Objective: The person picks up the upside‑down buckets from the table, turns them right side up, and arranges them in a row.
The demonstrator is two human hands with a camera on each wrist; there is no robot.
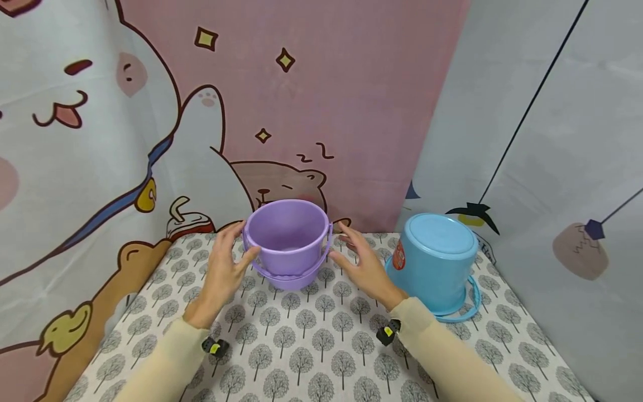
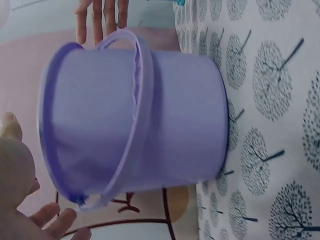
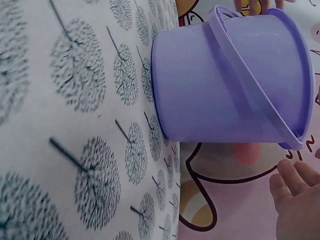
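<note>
Head view: purple bucket, upright on tree-print cloth, inner wall and floor showing, handle lowered across its front. Blue bucket, upside down, to the right. Purple bucket stands between left hand, at its rim, contact unclear, and right hand, just beside it. Both reach forward, loosely spread, palms inward.

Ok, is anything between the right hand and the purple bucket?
Nothing visible stands between the right hand and the purple bucket; they're right beside each other. The blue bucket, upside down, is on the hand's other side.
</note>
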